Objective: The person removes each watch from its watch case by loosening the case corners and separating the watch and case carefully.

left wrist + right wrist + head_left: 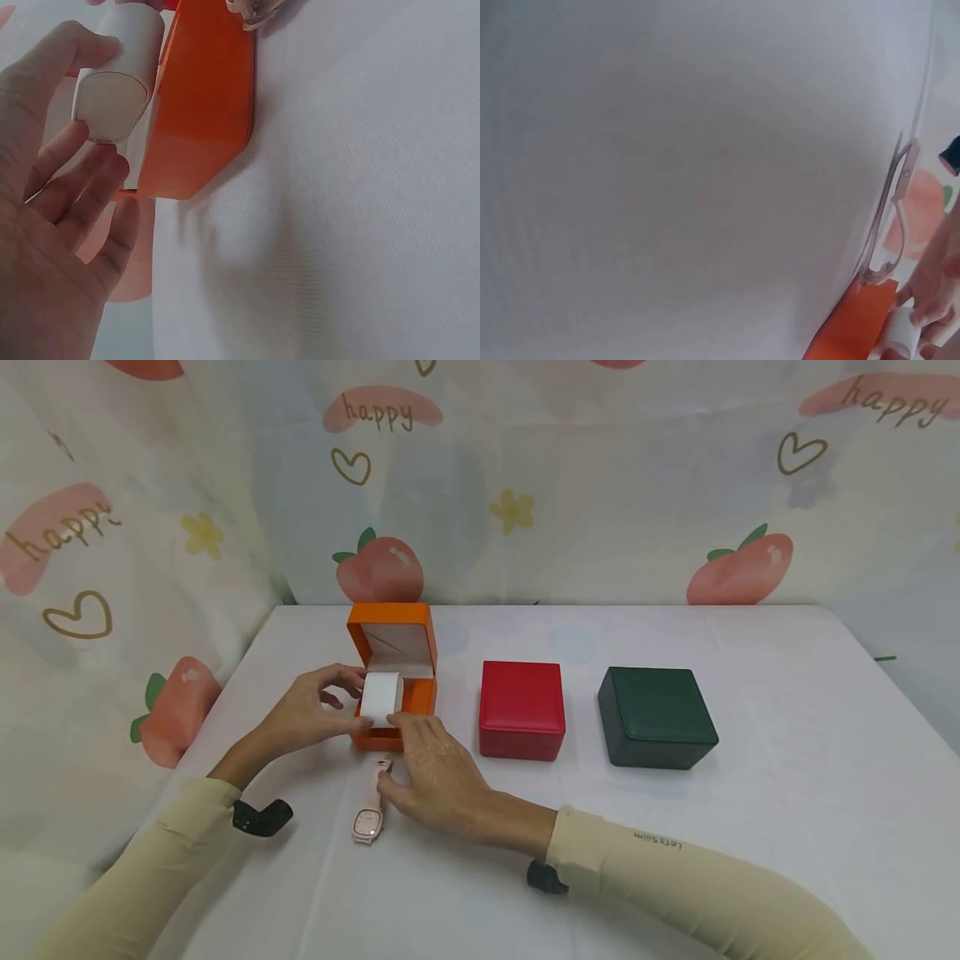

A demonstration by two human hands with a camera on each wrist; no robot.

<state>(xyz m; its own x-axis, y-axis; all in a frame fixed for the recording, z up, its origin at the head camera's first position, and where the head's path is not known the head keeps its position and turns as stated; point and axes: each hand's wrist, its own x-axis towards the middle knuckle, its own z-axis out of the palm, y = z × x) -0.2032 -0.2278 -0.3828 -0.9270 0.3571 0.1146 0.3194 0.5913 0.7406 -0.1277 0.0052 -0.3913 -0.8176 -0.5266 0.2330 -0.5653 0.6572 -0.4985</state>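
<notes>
A white watch cushion [382, 698] sits at the opening of an orange watch box [422, 695], whose lid stands raised at the back. My left hand [303, 710] grips the cushion, with its thumb [94, 49] on one side and fingertips at the round end. Outstretched fingers of my right hand [442, 774] reach the cushion's near right edge, while its thumb is apart, close to the strap of a pink wristwatch [368, 823]. That watch lies on the table in front of the box, its strap standing up in the right wrist view.
A closed red box [521, 697] stands right of the orange one, and a closed dark green box [660, 714] farther right. All rest on a white-covered table [795, 827]. A fruit-printed curtain [585, 510] hangs behind and at the left.
</notes>
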